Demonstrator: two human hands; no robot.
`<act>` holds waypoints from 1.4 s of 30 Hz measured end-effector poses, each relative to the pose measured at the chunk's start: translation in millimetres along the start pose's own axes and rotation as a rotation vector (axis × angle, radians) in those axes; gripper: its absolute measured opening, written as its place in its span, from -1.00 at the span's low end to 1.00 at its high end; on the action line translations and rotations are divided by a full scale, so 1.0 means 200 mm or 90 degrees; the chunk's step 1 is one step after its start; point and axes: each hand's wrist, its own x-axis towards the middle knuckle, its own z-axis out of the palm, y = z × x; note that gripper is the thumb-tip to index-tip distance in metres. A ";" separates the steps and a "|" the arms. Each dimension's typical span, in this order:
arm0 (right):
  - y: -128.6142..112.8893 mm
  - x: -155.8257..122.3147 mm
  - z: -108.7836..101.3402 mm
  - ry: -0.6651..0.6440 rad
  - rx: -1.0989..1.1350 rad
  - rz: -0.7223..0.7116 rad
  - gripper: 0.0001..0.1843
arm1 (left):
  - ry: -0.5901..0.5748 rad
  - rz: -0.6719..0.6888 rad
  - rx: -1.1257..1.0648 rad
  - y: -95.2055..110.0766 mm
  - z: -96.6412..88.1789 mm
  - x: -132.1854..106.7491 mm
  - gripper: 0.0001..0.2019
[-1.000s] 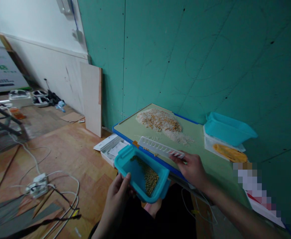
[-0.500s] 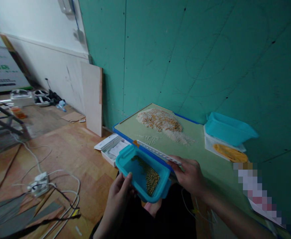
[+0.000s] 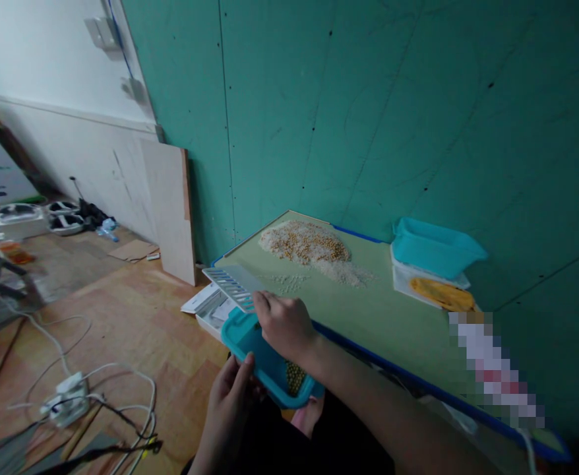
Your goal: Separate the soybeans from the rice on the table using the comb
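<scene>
My left hand (image 3: 231, 389) is closed on the near rim of a blue plastic container (image 3: 240, 335). Inside, olive-yellow beans (image 3: 295, 379) lie toward the right end; my right forearm and hand hide part of them. My right hand (image 3: 285, 324) grips one end of a white slotted tray (image 3: 229, 286), held tilted just above the container's far left edge. On the green tabletop (image 3: 349, 310) beyond, a heap of white grains mixed with yellow beans (image 3: 304, 243) is spread, with a few scattered white grains in front of it.
A larger blue basin (image 3: 435, 249) stands at the table's back right, beside a folded yellow cloth (image 3: 442, 295). Below the table's left end is an open white box (image 3: 210, 309). A power strip (image 3: 66, 399) with trailing cables lies on the floor. A green wall (image 3: 368, 119) closes the back.
My right hand has moved left across the container, carrying the white slotted tray from the table's edge to the container's far left side. My left hand still holds the container. The view has shifted slightly.
</scene>
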 end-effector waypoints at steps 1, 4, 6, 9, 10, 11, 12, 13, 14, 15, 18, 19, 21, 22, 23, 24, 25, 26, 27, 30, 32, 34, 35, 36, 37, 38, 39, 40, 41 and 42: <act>-0.02 0.01 0.00 -0.009 -0.020 0.018 -0.69 | 0.003 -0.002 -0.001 0.00 0.00 0.00 -0.58; -0.05 0.00 -0.03 -0.026 -0.074 0.063 -0.68 | 0.001 -0.002 -0.003 0.01 0.01 0.00 -0.58; -0.05 -0.02 -0.05 -0.034 -0.101 0.088 -0.67 | -0.005 -0.002 -0.004 0.01 0.01 0.00 -0.59; -0.02 -0.08 -0.09 -0.049 -0.118 0.133 -0.69 | -0.011 -0.005 0.000 0.01 0.00 0.00 -0.59; 0.00 -0.11 -0.10 -0.055 -0.121 0.148 -0.70 | -0.014 -0.007 0.002 0.00 0.00 0.00 -0.59; 0.02 -0.13 -0.12 -0.061 -0.124 0.161 -0.71 | -0.017 -0.009 0.006 0.00 0.00 0.00 -0.60; 0.04 -0.16 -0.13 -0.068 -0.128 0.173 -0.72 | -0.018 -0.011 0.008 0.00 0.00 0.00 -0.60; 0.06 -0.19 -0.15 -0.077 -0.130 0.185 -0.72 | -0.018 -0.012 0.009 0.00 -0.01 0.00 -0.60; 0.08 -0.22 -0.16 -0.085 -0.130 0.199 -0.72 | -0.020 -0.012 0.008 -0.01 -0.01 0.00 -0.60; 0.10 -0.25 -0.18 -0.094 -0.129 0.211 -0.71 | -0.022 -0.011 0.006 -0.01 -0.01 0.00 -0.61; 0.16 -0.32 -0.21 -0.118 -0.126 0.245 -0.66 | -0.026 -0.007 0.004 -0.02 -0.02 0.00 -0.63; 0.17 -0.33 -0.21 -0.122 -0.127 0.252 -0.64 | -0.029 -0.008 0.003 -0.02 -0.02 0.00 -0.63; 0.21 -0.35 -0.21 -0.123 -0.124 0.258 -0.63 | -0.034 -0.008 -0.002 -0.02 -0.02 0.00 -0.64; 0.23 -0.36 -0.21 -0.120 -0.123 0.260 -0.63 | -0.037 -0.009 -0.004 -0.02 -0.02 0.00 -0.64; 0.25 -0.37 -0.21 -0.117 -0.124 0.264 -0.63 | -0.037 -0.008 -0.007 -0.02 -0.02 0.00 -0.65; 0.27 -0.37 -0.21 -0.113 -0.126 0.271 -0.63 | -0.036 -0.009 -0.008 -0.02 -0.02 0.00 -0.65; 0.30 -0.38 -0.21 -0.108 -0.131 0.278 -0.63 | -0.035 -0.010 -0.008 -0.02 -0.02 0.00 -0.65; 0.32 -0.38 -0.20 -0.102 -0.137 0.283 -0.63 | -0.032 -0.011 -0.008 -0.02 -0.02 0.00 -0.65; 0.35 -0.39 -0.20 -0.093 -0.143 0.287 -0.64 | -0.031 -0.011 -0.007 -0.03 -0.03 0.01 -0.64; 0.43 -0.41 -0.18 -0.070 -0.161 0.291 -0.65 | -0.032 -0.013 -0.009 -0.03 -0.03 0.01 -0.64; 0.49 -0.43 -0.17 -0.060 -0.174 0.304 -0.64 | -0.035 -0.010 -0.011 -0.03 -0.04 0.01 -0.64; 0.55 -0.44 -0.16 -0.048 -0.179 0.321 -0.63 | -0.039 -0.007 -0.014 -0.03 -0.04 0.01 -0.65; 0.57 -0.44 -0.16 -0.039 -0.176 0.336 -0.63 | -0.039 -0.005 -0.010 -0.04 -0.04 0.01 -0.64; 0.60 -0.45 -0.16 -0.030 -0.171 0.356 -0.63 | -0.038 -0.002 -0.006 -0.04 -0.05 0.02 -0.64; 0.62 -0.45 -0.16 -0.018 -0.164 0.377 -0.62 | -0.037 -0.001 -0.002 -0.04 -0.05 0.02 -0.63; 0.64 -0.45 -0.16 -0.004 -0.152 0.399 -0.62 | -0.036 0.001 0.002 -0.05 -0.05 0.03 -0.62; 0.66 -0.45 -0.16 0.012 -0.132 0.419 -0.62 | -0.038 0.004 0.006 -0.05 -0.05 0.04 -0.62; 0.68 -0.45 -0.17 0.029 -0.104 0.433 -0.63 | -0.041 0.005 0.009 -0.06 -0.06 0.04 -0.63; 0.69 -0.45 -0.17 0.046 -0.068 0.442 -0.63 | -0.043 0.005 0.010 -0.06 -0.06 0.04 -0.63; 0.70 -0.45 -0.16 0.064 -0.028 0.449 -0.63 | -0.045 0.004 0.011 -0.06 -0.06 0.04 -0.63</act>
